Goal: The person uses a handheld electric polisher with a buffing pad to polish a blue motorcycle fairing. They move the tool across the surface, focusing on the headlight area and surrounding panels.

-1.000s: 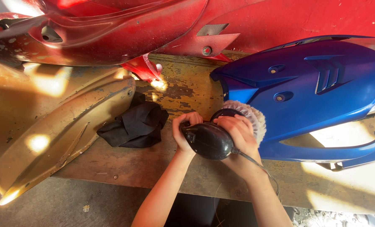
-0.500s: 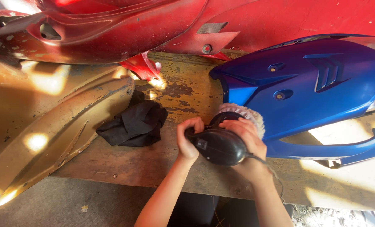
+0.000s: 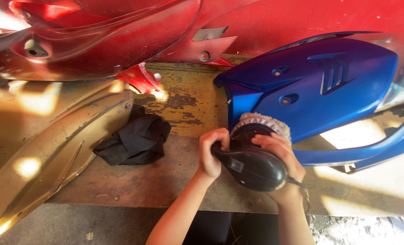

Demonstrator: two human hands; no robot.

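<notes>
The black polishing machine sits at the near middle of the workbench, held in both hands. Its fluffy wool pad rests against the lower left edge of the blue fairing panel; whether the pad is turning cannot be told.

The left hand grips the narrow front end of the machine body, fingers curled together around it, thumb side toward the pad. The right hand lies over the top and far side of the body, fingers closed down on the housing. A dark band circles the right wrist.

The blue panel lies on the bench to the right of the hands, its curved lower strip running under the right hand toward the bench edge. To the left of the hands, a crumpled black cloth lies on the worn yellow paint of the bench, apart from the machine. Further left, a gold fender panel leans diagonally, touching the cloth's edge. Red fairing panels span the far side of the bench, behind everything else.
</notes>
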